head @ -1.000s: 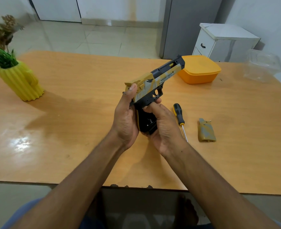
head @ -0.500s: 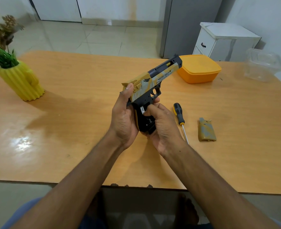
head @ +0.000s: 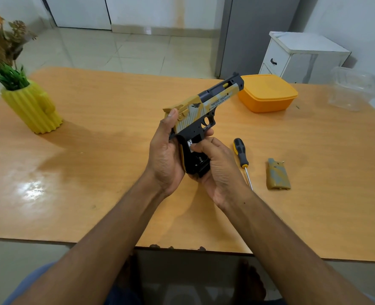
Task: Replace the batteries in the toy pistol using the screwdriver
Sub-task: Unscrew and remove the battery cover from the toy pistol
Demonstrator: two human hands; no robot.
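The yellow-and-black plastic toy pistol (head: 200,116) is held above the orange wooden surface (head: 98,133), barrel pointing up and away to the right. The left hand (head: 165,151) grips the back of its grip, thumb on the slide, while the right hand (head: 220,167) curls around the open black grip, thumb pressing a battery (head: 190,144) there. To the right lie a black-and-yellow-handled screwdriver (head: 242,158) and, beyond it, the tan plastic battery cover (head: 278,174).

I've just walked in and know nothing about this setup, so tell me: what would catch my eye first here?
Most striking is the yellow and black toy pistol, held up over the middle of the table by the left hand and right hand, its grip open. To its right lie a screwdriver and the removed grip cover. A yellow cactus-shaped vase stands at far left.
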